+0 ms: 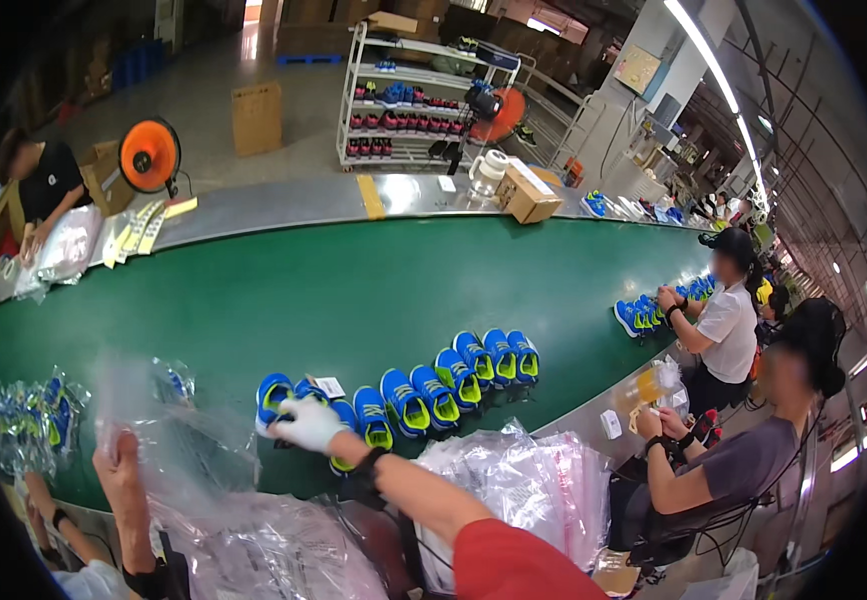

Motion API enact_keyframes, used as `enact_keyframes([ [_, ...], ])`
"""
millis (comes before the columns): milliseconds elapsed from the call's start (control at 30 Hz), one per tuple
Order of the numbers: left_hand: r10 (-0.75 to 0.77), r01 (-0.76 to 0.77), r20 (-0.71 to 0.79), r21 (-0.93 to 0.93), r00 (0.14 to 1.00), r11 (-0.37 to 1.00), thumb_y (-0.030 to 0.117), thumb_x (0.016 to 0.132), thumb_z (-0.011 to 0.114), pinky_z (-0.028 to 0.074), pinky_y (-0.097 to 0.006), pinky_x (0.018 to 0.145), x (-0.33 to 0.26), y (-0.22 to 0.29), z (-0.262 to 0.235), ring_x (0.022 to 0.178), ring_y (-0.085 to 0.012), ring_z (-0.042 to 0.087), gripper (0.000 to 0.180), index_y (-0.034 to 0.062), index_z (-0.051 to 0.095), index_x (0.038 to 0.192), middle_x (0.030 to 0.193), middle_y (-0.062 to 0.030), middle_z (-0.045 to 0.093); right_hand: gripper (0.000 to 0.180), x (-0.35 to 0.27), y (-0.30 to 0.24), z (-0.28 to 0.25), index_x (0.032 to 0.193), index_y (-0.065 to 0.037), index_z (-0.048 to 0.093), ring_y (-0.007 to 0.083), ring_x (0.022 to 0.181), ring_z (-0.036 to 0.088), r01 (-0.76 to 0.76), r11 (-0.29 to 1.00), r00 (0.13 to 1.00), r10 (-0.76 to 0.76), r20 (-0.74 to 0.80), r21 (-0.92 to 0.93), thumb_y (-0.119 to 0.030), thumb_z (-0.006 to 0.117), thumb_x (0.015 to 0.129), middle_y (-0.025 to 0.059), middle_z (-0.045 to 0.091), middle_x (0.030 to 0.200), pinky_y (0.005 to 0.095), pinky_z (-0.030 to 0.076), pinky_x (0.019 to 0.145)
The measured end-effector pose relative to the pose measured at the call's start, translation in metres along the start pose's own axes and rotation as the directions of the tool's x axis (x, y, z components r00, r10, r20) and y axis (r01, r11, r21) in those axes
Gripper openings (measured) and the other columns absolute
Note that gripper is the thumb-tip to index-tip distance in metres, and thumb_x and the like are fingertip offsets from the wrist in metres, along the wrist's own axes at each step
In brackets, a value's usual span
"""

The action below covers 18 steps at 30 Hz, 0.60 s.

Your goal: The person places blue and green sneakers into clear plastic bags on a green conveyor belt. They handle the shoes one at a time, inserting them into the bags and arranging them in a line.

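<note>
A row of several blue shoes with yellow-green lining [434, 385] lies on the green conveyor belt [354, 290]. My right hand [309, 425], in a white glove, reaches from a red sleeve and grips the blue shoe [276, 395] at the row's left end. A small white tag [331, 386] lies just beside it. My left hand [119, 455] is raised at the lower left and pinches a clear plastic bag [179, 420], which hangs blurred in front of the belt.
A heap of clear bags [524, 480] lies at the near edge. Bagged shoes [24, 420] pile at the left. Two seated people [734, 330] work at the right with more blue shoes [644, 315]. A co-worker's arm [54, 520] shows lower left. Beyond the belt stand a shoe rack [404, 110], cartons and fans.
</note>
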State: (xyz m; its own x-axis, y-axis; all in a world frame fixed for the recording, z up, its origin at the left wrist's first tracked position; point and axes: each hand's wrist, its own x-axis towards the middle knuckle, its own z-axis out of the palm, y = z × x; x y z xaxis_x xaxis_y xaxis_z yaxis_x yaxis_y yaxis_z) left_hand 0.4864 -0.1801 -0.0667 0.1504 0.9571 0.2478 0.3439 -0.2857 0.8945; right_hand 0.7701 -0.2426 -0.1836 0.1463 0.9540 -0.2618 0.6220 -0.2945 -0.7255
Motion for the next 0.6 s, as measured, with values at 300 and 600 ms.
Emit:
enact_keyframes([
  [300,-0.046,0.104,0.264,-0.211,0.963,0.972,0.02,0.087,0.054,0.028,-0.025,0.055,0.008,0.034,0.069,0.063,-0.0054,0.033,0.024,0.0064,0.048,0.069,0.067,0.0065,0.038,0.05,-0.131,-0.053,-0.125,0.119,0.004,0.048,0.0125,0.094,0.055,0.361,0.179,0.877,-0.398,-0.268,0.915,-0.033,0.057,0.085,0.0062,0.057,0.108,0.0275,0.044,0.082],
  [600,0.247,-0.367,0.674,0.039,0.696,0.929,-0.001,0.071,0.052,0.046,-0.033,0.064,-0.077,0.119,0.157,0.068,-0.0226,0.06,0.028,0.0008,0.064,0.095,0.081,-0.019,0.064,0.038,-0.156,-0.039,-0.065,0.077,-0.006,0.067,0.0293,0.083,0.059,0.568,0.738,0.822,-0.53,0.207,-0.365,-0.034,0.071,0.052,0.0146,0.063,0.088,0.0367,0.046,0.072],
])
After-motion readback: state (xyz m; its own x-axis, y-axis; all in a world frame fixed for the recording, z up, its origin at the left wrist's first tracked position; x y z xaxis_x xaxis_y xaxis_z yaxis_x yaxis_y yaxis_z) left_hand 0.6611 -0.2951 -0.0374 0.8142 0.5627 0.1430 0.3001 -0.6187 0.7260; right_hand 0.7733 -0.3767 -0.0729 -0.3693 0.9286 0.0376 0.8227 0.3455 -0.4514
